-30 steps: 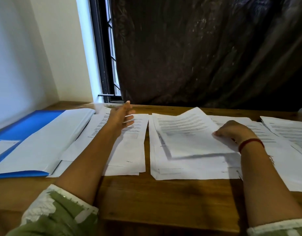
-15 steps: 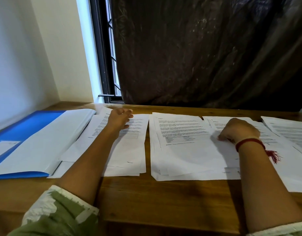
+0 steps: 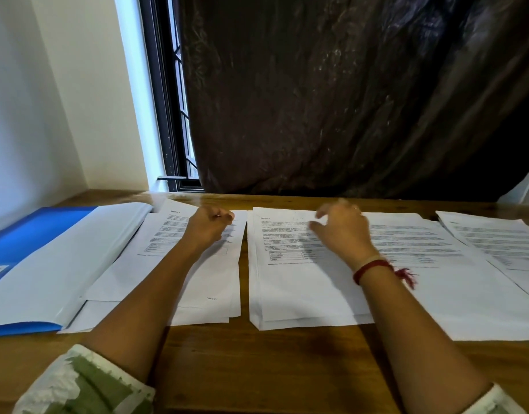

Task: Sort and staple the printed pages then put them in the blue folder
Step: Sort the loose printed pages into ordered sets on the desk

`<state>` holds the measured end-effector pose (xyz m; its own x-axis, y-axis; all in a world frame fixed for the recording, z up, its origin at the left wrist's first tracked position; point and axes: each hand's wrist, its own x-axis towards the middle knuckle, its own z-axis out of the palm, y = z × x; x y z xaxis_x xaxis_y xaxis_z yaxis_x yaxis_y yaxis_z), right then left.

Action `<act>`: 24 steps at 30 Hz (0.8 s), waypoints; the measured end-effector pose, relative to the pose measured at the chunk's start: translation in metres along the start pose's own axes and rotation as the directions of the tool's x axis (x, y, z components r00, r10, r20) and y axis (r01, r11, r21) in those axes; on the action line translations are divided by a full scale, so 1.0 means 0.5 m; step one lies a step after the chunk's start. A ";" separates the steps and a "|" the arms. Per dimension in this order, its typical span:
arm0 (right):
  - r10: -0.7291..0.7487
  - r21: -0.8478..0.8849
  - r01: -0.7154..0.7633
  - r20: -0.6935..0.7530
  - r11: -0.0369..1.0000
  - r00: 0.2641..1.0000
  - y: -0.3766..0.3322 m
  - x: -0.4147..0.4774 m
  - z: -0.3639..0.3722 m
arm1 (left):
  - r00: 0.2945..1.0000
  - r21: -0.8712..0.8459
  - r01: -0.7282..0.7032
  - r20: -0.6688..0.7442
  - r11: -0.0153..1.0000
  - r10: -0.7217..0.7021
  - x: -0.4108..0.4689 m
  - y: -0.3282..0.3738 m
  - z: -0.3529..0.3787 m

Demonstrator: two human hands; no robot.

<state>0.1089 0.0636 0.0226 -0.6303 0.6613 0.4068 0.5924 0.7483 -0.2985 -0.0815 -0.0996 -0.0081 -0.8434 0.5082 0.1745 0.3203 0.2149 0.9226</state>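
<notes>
Several piles of printed pages lie side by side on the wooden table. My left hand rests with curled fingers on the left pile. My right hand hovers, blurred, with fingers apart over the middle pile; it holds nothing. A third pile and a fourth pile lie further right. The blue folder lies open at the far left, with a thick white stack on it. No stapler is in view.
A dark plastic sheet hangs behind the table. A window frame and a white wall stand at the back left. Bare wood shows along the table's front edge.
The sheet my right hand held lifted has been laid flat on the middle pile and let go. My right hand has moved left and opened. My left hand's fingers have curled in.
</notes>
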 end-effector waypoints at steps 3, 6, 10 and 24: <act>-0.227 0.125 0.219 0.053 0.968 0.972 -0.092 -0.054 0.033 | 1.000 0.008 -0.024 -0.003 1.000 0.024 -0.002 0.000 -0.002; -0.476 0.266 0.423 0.178 0.866 0.861 -0.157 -0.111 0.051 | 0.998 0.023 -0.055 -0.042 0.998 0.055 0.001 0.002 -0.006; -0.703 0.366 0.603 0.293 0.709 0.648 -0.202 -0.150 0.074 | 0.992 0.104 -0.076 -0.091 0.992 0.086 0.011 0.001 -0.019; -0.717 0.323 0.643 0.396 0.694 0.574 -0.214 -0.172 0.115 | 0.986 0.676 0.157 -0.145 0.720 -0.079 0.011 -0.090 -0.166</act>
<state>0.0710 -0.0705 -0.0300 -0.9851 -0.1360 0.1052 -0.1567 0.9618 -0.2244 -0.1363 -0.1756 -0.0203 -0.9197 0.3633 0.1490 0.3898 0.7986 0.4587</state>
